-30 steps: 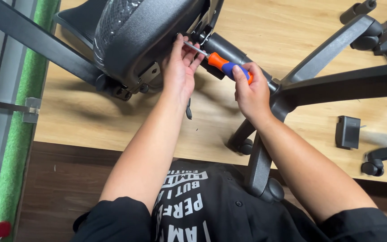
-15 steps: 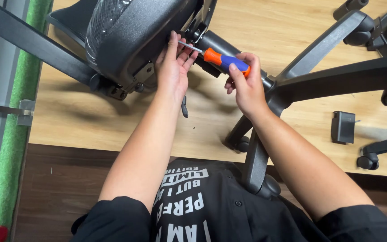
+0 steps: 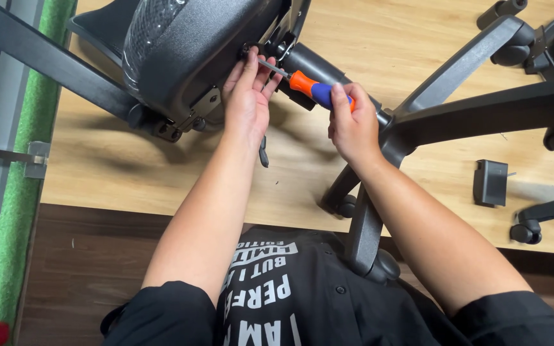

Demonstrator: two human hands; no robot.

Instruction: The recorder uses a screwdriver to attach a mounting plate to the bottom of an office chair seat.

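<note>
Moved: both hands slightly up the chair seat (image 3: 181,57) | right hand (image 3: 352,125) fingers grasping one screwdriver (image 3: 312,90), tip at seat underside | left hand (image 3: 248,96) fingers released, touching seat | one black block (image 3: 490,182) on worktop, right of chair base (image 3: 476,109)

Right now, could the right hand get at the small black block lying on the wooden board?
Probably yes: the right hand holds the screwdriver, but bare board lies between it and the black block.
</note>
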